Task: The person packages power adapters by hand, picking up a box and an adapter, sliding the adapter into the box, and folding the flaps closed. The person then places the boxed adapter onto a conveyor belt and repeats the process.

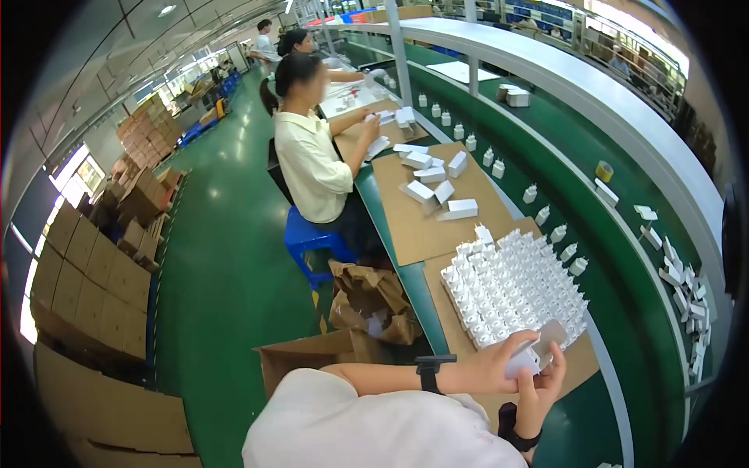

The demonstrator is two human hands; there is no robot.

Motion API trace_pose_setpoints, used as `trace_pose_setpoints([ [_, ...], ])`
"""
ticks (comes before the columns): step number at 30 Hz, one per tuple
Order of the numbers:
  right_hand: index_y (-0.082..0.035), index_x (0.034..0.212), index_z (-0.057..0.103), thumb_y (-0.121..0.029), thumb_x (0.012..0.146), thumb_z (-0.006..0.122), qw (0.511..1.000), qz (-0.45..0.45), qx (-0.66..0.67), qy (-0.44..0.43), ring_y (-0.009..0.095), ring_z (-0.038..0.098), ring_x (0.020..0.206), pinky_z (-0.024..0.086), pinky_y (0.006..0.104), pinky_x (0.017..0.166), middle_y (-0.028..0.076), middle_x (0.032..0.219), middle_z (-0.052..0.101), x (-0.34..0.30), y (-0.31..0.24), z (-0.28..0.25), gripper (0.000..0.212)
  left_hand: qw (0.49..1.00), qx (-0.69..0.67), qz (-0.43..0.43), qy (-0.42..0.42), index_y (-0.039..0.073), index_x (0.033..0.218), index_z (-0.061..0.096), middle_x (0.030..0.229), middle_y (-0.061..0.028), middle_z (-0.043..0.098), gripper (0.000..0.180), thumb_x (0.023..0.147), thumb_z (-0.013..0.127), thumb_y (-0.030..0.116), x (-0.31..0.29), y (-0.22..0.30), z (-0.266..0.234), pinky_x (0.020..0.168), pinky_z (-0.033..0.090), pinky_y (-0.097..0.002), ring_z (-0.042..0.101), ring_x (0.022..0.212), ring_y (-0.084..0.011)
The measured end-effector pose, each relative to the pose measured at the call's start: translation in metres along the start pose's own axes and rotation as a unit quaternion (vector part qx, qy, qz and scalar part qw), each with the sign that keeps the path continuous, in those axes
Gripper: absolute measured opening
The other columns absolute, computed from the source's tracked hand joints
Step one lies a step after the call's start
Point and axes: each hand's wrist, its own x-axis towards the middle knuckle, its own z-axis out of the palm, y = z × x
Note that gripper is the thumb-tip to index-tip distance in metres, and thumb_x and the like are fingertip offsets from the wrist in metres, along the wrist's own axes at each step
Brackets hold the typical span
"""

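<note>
A small white box (pixel 524 359) with a raised flap is held up between my two hands. My left hand (pixel 493 365) grips it from the left, fingers bent over its top edge. From the right and below, my right hand (pixel 544 384) closes on the same box with thumb and fingers. What is inside the box I cannot make out. Just beyond my hands, a dense block of small white plug-like units (pixel 515 285) stands in rows on a brown cardboard sheet (pixel 446 300).
Loose white boxes (pixel 431 175) lie on another cardboard sheet, near a seated co-worker (pixel 308 156) on a blue stool (pixel 312 238). White units stand spaced along the green conveyor (pixel 499 144) to the right. Beside the table are a paper-lined carton (pixel 367 304) and an open carton (pixel 304 351).
</note>
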Motion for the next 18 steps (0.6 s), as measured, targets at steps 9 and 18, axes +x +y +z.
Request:
trace_pose_setpoints([
  [9, -0.001, 0.101, 0.051, -0.012, 0.083, 0.061, 0.997, 0.03, -0.046, 0.063, 0.01, 0.051, 0.077, 0.041, 0.022, 0.069, 0.003, 0.092, 0.053, 0.011, 0.025, -0.02, 0.024, 0.967, -0.066, -0.172, -0.178, 0.011, 0.123, 0.031, 0.092, -0.0157, 0.056, 0.063, 0.073, 0.069, 0.019, 0.016, -0.01, -0.001, 0.07, 0.047, -0.0364, 0.059, 0.082, -0.0311],
  [18, -0.001, 0.098, 0.05, -0.003, 0.083, 0.055, 0.989, 0.0, -0.04, 0.144, 0.01, 0.049, 0.08, 0.039, 0.0225, 0.073, 0.005, 0.09, 0.051, 0.019, 0.035, -0.016, 0.016, 0.957, -0.006, -0.213, -0.198, 0.001, 0.119, 0.036, 0.104, -0.0188, 0.053, 0.07, 0.066, 0.075, 0.025, 0.054, -0.002, -0.067, 0.086, 0.043, -0.0335, 0.054, 0.098, -0.0277],
])
